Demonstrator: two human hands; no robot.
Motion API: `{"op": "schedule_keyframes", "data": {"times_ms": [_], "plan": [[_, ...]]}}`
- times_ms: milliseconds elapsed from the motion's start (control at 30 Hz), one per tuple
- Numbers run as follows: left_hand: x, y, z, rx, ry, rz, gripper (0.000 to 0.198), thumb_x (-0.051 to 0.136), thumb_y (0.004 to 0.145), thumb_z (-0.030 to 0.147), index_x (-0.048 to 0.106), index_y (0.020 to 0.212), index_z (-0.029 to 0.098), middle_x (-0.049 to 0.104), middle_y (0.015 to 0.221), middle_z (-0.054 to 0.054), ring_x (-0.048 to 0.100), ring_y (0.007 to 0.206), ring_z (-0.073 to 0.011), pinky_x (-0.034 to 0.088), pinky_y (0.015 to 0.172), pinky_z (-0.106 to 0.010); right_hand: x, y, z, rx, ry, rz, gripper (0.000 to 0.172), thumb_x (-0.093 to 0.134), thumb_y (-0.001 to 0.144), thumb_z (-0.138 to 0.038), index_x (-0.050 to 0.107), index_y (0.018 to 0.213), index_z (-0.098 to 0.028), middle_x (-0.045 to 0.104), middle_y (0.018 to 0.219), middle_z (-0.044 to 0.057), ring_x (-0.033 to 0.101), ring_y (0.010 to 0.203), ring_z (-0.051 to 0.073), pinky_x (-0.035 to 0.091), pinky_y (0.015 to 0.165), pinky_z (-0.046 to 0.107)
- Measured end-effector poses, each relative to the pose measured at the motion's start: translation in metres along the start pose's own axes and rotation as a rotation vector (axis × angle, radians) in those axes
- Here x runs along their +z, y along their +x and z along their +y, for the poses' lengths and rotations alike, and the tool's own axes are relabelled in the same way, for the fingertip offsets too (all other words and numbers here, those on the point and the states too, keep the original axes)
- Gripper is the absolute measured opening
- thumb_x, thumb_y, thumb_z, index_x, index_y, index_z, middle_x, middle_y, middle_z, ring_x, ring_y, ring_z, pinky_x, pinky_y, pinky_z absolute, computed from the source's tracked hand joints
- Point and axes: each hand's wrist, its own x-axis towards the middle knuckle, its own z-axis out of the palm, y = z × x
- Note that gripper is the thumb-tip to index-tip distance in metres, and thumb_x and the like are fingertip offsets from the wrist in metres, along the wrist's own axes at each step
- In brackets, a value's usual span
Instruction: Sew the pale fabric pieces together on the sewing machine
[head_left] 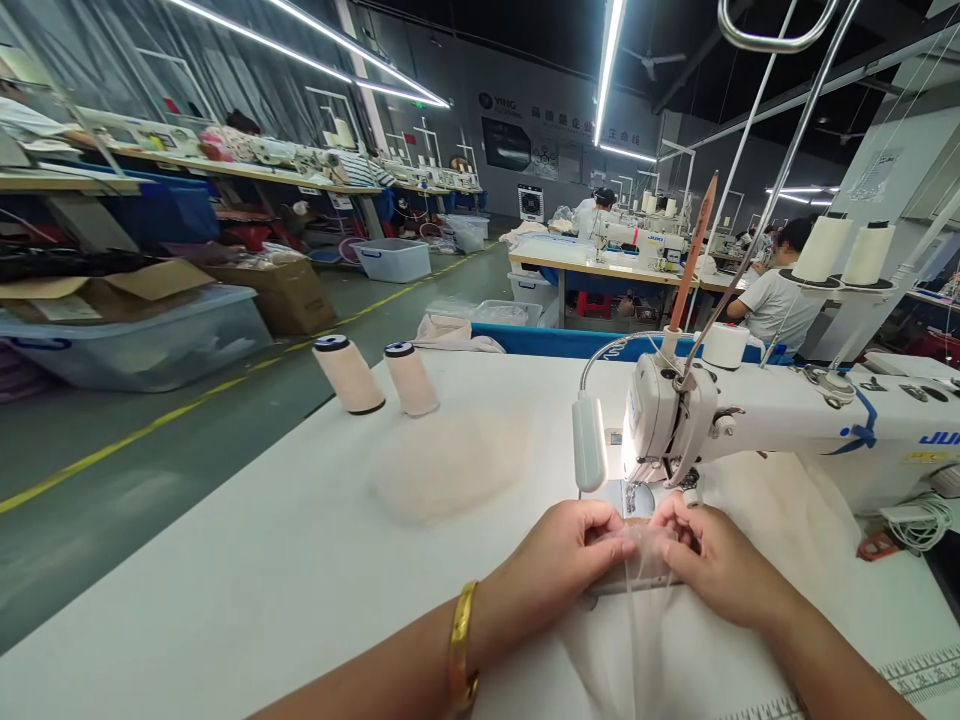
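My left hand [581, 545] and my right hand [701, 555] pinch a sheer, pale fabric [646, 570] between thumbs and fingers. They are close together, just in front of the needle area of a white sewing machine [750, 400]. From my fingers the fabric hangs down toward the table's front edge. The presser foot [631, 497] stands right behind my fingertips, lit by the machine's lamp. More sheer beige fabric [780, 500] lies under the machine arm, and another thin piece [450, 465] is spread on the table to the left.
Two cones of pale thread [349, 375] stand on the white table [247, 560] at the back left. A lamp on a bent neck [589, 445] hangs left of the needle. A ruler [922, 672] lies at the lower right. A person [780, 285] sits beyond the machine.
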Motion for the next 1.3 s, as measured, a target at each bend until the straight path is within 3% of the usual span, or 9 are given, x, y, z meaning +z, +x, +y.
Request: {"op": "schedule_keyframes", "data": {"times_ms": [133,267,533,800,967,1300], "plan": [[0.006,-0.001,0.001,0.029,-0.041,0.01,0.033,0.062,0.079,0.049,0.058,0.065,0.019,0.046,0.063,0.004,0.04,0.063,-0.0138,0.031,0.057,-0.026,0.004,-0.001,-0.004,-0.023,-0.079,0.057,0.019,0.063,0.095,-0.043,0.065,0.1,-0.024,0.062,0.091,0.0,0.053,0.08,0.019,0.038,0.068,0.028],[0.011,-0.001,-0.001,0.065,-0.023,0.043,0.036,0.061,0.082,0.048,0.054,0.061,0.02,0.047,0.063,0.004,0.041,0.064,-0.0142,0.032,0.059,-0.026,0.011,0.001,-0.007,-0.011,-0.09,0.091,0.013,0.059,0.096,-0.036,0.064,0.096,-0.025,0.063,0.088,-0.001,0.053,0.079,0.019,0.037,0.068,0.028],[0.016,-0.003,-0.001,0.136,-0.04,0.145,0.019,0.063,0.079,0.038,0.061,0.072,0.02,0.063,0.078,-0.001,0.054,0.072,-0.0177,0.042,0.063,-0.027,0.017,0.002,-0.004,-0.093,-0.11,0.147,0.017,0.053,0.098,-0.035,0.061,0.088,-0.024,0.062,0.08,-0.002,0.053,0.074,0.019,0.036,0.067,0.029],[0.022,0.001,-0.009,0.103,-0.161,0.152,0.018,0.066,0.074,0.033,0.052,0.073,0.021,0.05,0.063,0.007,0.042,0.059,-0.0117,0.034,0.054,-0.023,0.02,0.001,-0.001,-0.125,-0.137,0.196,0.018,0.053,0.098,-0.034,0.062,0.085,-0.024,0.058,0.074,-0.002,0.049,0.069,0.018,0.035,0.065,0.029],[0.02,0.002,-0.006,0.082,-0.252,0.096,0.018,0.067,0.076,0.034,0.06,0.086,0.02,0.056,0.07,0.005,0.048,0.064,-0.0129,0.037,0.056,-0.023,0.022,0.001,0.0,-0.159,-0.146,0.2,0.019,0.051,0.099,-0.033,0.062,0.085,-0.025,0.059,0.075,-0.002,0.05,0.069,0.018,0.035,0.064,0.029],[0.019,-0.001,-0.005,0.083,-0.184,0.122,0.025,0.068,0.078,0.04,0.056,0.068,0.02,0.054,0.063,0.004,0.046,0.06,-0.0132,0.036,0.055,-0.024,0.021,-0.001,-0.001,-0.173,-0.18,0.218,0.019,0.05,0.098,-0.034,0.059,0.084,-0.024,0.061,0.076,-0.001,0.052,0.071,0.018,0.038,0.066,0.028]]}}
